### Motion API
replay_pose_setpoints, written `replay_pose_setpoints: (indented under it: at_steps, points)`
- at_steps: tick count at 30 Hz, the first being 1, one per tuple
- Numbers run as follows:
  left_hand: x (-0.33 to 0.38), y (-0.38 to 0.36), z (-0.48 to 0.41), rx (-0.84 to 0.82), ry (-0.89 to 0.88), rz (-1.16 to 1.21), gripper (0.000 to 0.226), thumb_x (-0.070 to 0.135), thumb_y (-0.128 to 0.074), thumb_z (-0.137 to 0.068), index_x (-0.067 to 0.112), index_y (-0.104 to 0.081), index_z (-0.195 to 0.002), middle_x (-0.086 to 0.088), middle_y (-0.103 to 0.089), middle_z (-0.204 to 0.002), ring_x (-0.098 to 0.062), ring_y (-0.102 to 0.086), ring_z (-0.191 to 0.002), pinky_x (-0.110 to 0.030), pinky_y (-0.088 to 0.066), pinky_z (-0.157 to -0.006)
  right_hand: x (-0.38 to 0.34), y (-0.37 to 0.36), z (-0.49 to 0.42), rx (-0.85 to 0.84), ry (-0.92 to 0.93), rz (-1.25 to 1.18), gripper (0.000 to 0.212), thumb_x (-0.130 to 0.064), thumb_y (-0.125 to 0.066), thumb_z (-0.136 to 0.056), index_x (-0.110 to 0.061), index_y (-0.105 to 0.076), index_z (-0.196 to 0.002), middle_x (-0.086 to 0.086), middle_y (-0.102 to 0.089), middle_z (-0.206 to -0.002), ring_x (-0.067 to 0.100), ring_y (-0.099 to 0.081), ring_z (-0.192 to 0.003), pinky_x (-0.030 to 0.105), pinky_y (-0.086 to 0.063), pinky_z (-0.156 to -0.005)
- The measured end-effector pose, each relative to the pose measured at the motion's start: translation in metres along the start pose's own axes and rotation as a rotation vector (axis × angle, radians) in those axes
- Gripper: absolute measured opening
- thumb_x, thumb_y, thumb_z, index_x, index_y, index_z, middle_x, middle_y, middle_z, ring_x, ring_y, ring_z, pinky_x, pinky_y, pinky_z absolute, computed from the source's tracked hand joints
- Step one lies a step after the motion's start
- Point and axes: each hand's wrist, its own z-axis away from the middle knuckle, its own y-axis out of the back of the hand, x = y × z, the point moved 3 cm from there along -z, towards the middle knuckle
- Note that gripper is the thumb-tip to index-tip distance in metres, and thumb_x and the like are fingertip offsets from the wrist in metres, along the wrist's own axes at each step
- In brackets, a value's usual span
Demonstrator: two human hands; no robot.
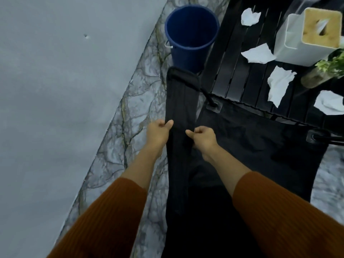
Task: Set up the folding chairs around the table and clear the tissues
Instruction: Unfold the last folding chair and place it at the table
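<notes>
A folded black folding chair (181, 101) stands upright in front of me, narrow and tall. My left hand (158, 132) grips its left edge and my right hand (202, 137) grips its right edge, both with fingers closed. To the right an unfolded black fabric chair (260, 142) stands against the black slatted table (234, 58). Several crumpled white tissues lie on the table: one at the far end (250, 16), one flat (258, 54), one near the front (279, 84), one at the right edge (329, 105).
A dark blue bucket (191, 34) stands on the marbled floor (141, 101) beyond the folded chair, left of the table. A white tissue box with a wooden lid (305, 34) and a glass vase with green leaves (323, 71) stand on the table. A grey wall (55, 90) runs along the left.
</notes>
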Motion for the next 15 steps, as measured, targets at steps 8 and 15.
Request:
replay_pose_setpoints:
  at_steps: [8, 15]
  points:
    - [-0.032, 0.005, 0.023, 0.04, -0.066, -0.3, 0.026, 0.014, -0.077, -0.078, 0.005, -0.055, -0.068, -0.011, -0.058, -0.063, -0.019, -0.054, -0.057, -0.034, -0.049, -0.058, 0.016, -0.007, 0.023, -0.041, 0.034, 0.151, 0.023, -0.007, -0.078, -0.075, -0.007, -0.072, -0.097, 0.004, -0.073, -0.095, 0.019, -0.069, -0.089, 0.031, -0.058, -0.079]
    - [-0.065, 0.021, 0.058, -0.297, 0.269, 0.049, 0.01, 0.003, -0.077, -0.076, 0.0, -0.069, -0.079, -0.016, -0.074, -0.085, -0.025, -0.072, -0.077, -0.035, -0.062, -0.069, 0.044, 0.004, 0.052, -0.24, -0.119, 0.049, 0.023, 0.002, -0.08, -0.07, -0.008, -0.058, -0.073, 0.007, -0.07, -0.081, 0.021, -0.069, -0.076, 0.031, -0.06, -0.062]
